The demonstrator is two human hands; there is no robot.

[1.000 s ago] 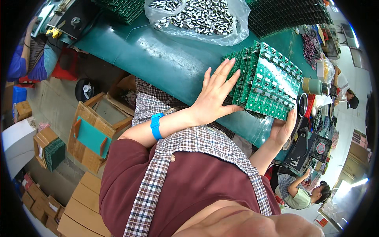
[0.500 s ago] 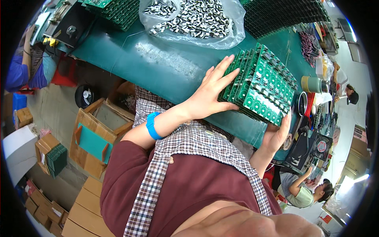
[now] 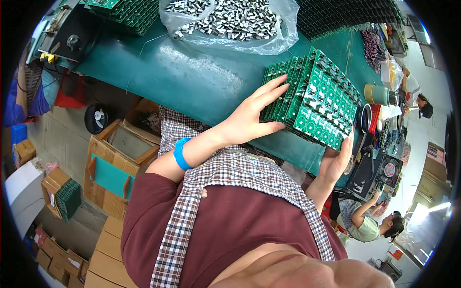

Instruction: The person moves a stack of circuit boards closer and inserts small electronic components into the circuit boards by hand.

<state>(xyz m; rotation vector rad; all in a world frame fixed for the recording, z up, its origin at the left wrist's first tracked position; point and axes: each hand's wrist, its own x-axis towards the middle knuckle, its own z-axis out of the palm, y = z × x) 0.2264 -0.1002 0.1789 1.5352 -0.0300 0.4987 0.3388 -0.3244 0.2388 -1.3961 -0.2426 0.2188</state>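
A stack of green circuit boards (image 3: 322, 98) stands tilted on the green tabletop, with small components on its front panel. My left hand (image 3: 252, 113) presses on the stack's left side, its fingers spread along the board edges and its thumb at the lower edge. At the near right corner my right hand (image 3: 337, 161) holds the stack from below and the side. Its thumb lies along the edge, while its other fingers are hidden behind the boards. Between my two hands the boards lean together, with those at the left slightly fanned.
Beyond the stack lies a clear plastic bag (image 3: 276, 44) of small metal-and-black components. More boards stand in racks (image 3: 345, 17) at the back. A green flask (image 3: 379, 94) and a dark machine (image 3: 372, 168) are at the right. Other people sit left and right.
The view has shifted a little, so the bag and table sit higher. Both hands stay on the board stack, and more of the boards at its left side show.
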